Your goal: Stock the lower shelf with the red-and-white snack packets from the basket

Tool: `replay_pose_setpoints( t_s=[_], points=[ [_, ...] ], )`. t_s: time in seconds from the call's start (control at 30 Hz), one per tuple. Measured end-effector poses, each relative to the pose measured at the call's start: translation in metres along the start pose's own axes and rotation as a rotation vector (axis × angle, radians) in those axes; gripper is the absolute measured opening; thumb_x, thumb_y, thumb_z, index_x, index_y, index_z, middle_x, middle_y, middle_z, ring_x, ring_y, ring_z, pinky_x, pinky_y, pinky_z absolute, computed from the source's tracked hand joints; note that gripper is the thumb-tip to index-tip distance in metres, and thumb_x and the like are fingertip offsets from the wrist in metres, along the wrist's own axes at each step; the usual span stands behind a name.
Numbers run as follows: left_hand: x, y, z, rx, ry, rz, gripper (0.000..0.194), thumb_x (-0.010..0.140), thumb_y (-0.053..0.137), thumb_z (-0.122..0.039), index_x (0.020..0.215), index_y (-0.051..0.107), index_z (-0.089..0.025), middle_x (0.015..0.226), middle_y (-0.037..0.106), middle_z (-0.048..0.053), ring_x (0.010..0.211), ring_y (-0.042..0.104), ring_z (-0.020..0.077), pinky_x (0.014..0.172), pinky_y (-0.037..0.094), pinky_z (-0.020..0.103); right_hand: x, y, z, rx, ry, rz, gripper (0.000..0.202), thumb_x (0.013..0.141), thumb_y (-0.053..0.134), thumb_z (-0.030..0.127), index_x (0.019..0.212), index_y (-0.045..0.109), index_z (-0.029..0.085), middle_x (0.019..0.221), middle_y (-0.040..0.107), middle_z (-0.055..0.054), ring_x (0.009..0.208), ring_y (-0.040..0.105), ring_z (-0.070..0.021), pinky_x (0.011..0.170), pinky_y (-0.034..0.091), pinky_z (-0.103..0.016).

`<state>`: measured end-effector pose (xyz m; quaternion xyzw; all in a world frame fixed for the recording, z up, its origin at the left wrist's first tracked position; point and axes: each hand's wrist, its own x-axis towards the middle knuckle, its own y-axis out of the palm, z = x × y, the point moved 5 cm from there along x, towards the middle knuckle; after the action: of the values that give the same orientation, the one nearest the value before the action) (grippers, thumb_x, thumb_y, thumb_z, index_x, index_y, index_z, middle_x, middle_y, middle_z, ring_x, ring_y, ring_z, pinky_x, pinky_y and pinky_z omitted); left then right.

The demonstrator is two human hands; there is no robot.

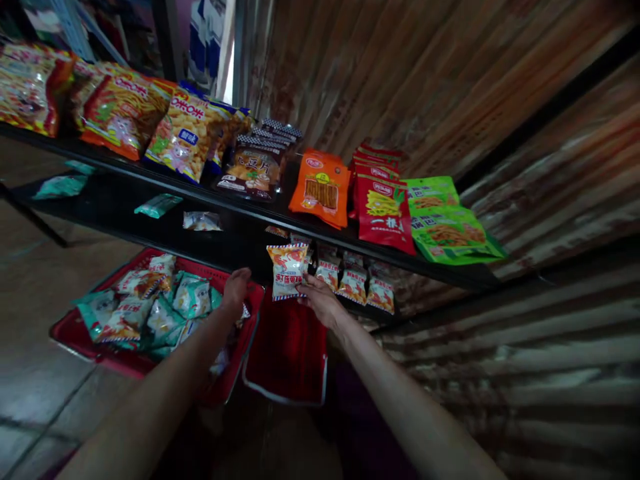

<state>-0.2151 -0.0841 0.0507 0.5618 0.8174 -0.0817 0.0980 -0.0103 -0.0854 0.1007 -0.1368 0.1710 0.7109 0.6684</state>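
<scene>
- Far left, shiny teal plastic packets [60,187] lie on a long black lower shelf [110,208]; above them, big glossy yellow-and-orange snack bags [127,110] stand on a black upper shelf [260,208].
- Below, a red plastic basket with perforated sides [120,361] is heaped with teal and white-and-orange packets [193,295].
- The left hand [236,290] is over this basket's right side, its back showing; how far its fingers are open, and whether they have hold of anything, cannot be told.
- Next, a small white plastic packet with orange-and-red print and striped ends [289,270] is raised in front of the lower shelf, above the rear of a second, narrower red basket [293,350].
- The right hand [323,303] has its fingers closed on that packet's lower right corner, thumb side up.
- Just right, similar small packets [353,285] line the lower shelf; above are flat orange [320,190], red [384,210] and green packets [445,235].
- Far right, a brownish corrugated wall [500,380].
</scene>
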Motion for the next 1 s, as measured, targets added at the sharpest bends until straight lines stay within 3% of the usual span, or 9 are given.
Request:
replay_pose_setpoints(
  t_s=[0.17,0.27,0.5,0.63,0.83,1.0],
  points=[
    [-0.070,0.000,0.002,-0.388,-0.376,0.071,0.019,0.075,0.061,-0.030,0.089,0.060,-0.018,0.094,0.066,0.007,0.087,0.063,0.0175,0.077,0.050,0.031,-0.039,-0.009,-0.032,0.030,0.054,0.100,0.023,0.061,0.069,0.018,0.084,0.064,0.020,0.080,0.068,0.000,0.070,0.060,-0.0099,0.052,0.044,-0.016],
    [-0.089,0.006,0.001,-0.424,-0.423,0.126,0.030,0.068,0.070,-0.037,0.090,0.063,-0.018,0.097,0.067,0.008,0.094,0.062,0.0201,0.081,0.047,0.031,-0.046,-0.012,-0.047,0.021,0.075,0.134,0.026,0.059,0.072,0.024,0.084,0.065,0.021,0.082,0.069,0.000,0.071,0.060,-0.0111,0.054,0.043,-0.019],
    [-0.067,0.015,-0.015,-0.305,-0.270,0.210,0.045,0.061,0.076,-0.041,0.097,0.064,-0.017,0.106,0.067,0.009,0.093,0.062,0.0205,0.079,0.046,0.031,-0.035,-0.018,-0.048,-0.213,0.043,0.227,0.020,0.063,0.066,0.027,0.082,0.062,0.021,0.075,0.065,0.002,0.065,0.056,-0.0114,0.054,0.038,-0.022],
    [-0.053,0.010,-0.016,-0.253,-0.229,0.279,0.046,0.056,0.078,-0.042,0.090,0.066,-0.014,0.095,0.069,0.009,0.086,0.063,0.0193,0.080,0.047,0.033,-0.026,-0.020,-0.038,-0.332,0.009,0.302,0.015,0.065,0.062,0.026,0.078,0.058,0.019,0.068,0.060,0.003,0.059,0.050,-0.0097,0.051,0.034,-0.021],
    [-0.059,0.001,-0.008,-0.153,-0.255,0.407,0.045,0.052,0.080,-0.041,0.086,0.070,-0.014,0.083,0.071,0.006,0.075,0.063,0.0175,0.072,0.048,0.030,-0.023,-0.022,-0.030,-0.404,-0.020,0.470,0.023,0.066,0.060,0.021,0.089,0.060,0.018,0.082,0.064,0.000,0.067,0.053,-0.0108,0.060,0.040,-0.023],
    [-0.071,-0.003,-0.007,0.009,-0.133,0.471,0.038,0.061,0.074,-0.046,0.086,0.072,-0.017,0.080,0.071,0.003,0.073,0.062,0.0174,0.066,0.047,0.027,-0.010,-0.041,-0.045,-0.511,-0.079,0.354,0.035,0.066,0.062,0.016,0.101,0.058,0.019,0.087,0.065,-0.001,0.070,0.057,-0.0116,0.063,0.042,-0.024]
  ],
)
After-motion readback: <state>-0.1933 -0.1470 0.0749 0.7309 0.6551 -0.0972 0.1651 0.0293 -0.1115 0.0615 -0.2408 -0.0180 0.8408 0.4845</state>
